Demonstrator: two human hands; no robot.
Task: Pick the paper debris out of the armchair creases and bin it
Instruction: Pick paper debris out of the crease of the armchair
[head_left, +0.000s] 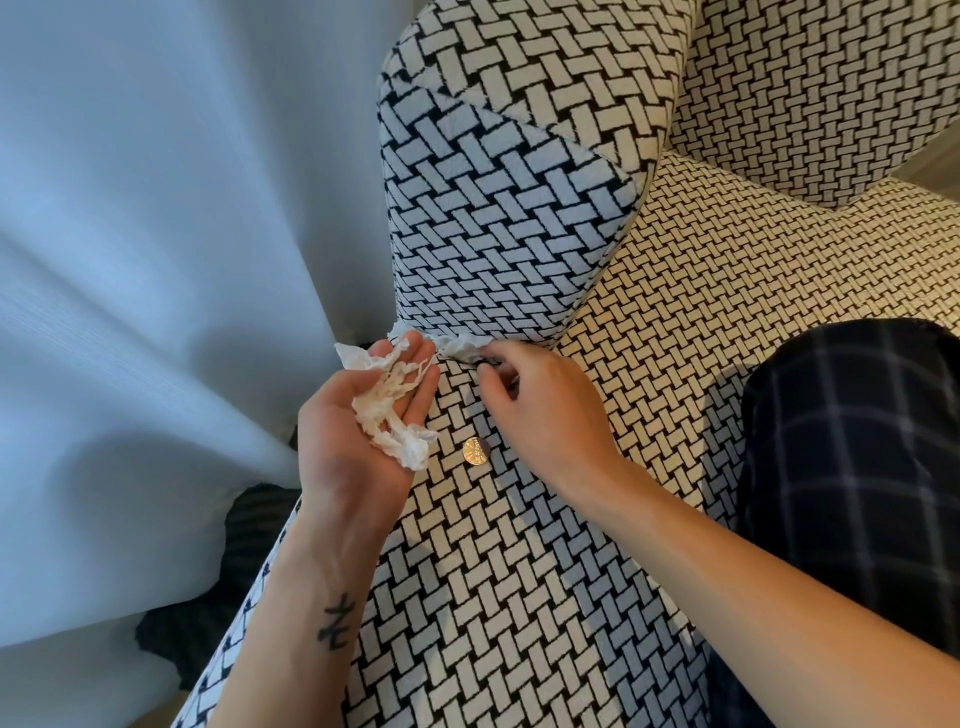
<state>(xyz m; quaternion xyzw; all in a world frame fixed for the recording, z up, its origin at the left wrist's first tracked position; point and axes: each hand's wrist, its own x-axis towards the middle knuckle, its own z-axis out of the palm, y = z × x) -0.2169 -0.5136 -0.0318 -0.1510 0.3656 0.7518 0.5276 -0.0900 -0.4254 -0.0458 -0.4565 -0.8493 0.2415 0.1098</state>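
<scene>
Currently your left hand (340, 447) lies flat-palmed under crumpled paper scraps (387, 410); your right hand (545, 405) pinches a paper wad (462, 347) wedged beneath the armrest (498, 223); a coin (475, 451) lies just beside.

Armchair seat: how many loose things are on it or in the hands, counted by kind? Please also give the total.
Paper clumps: 2 (palm clump on the left hand; crease clump under the armrest)
Coin: 1
Total: 3
</scene>
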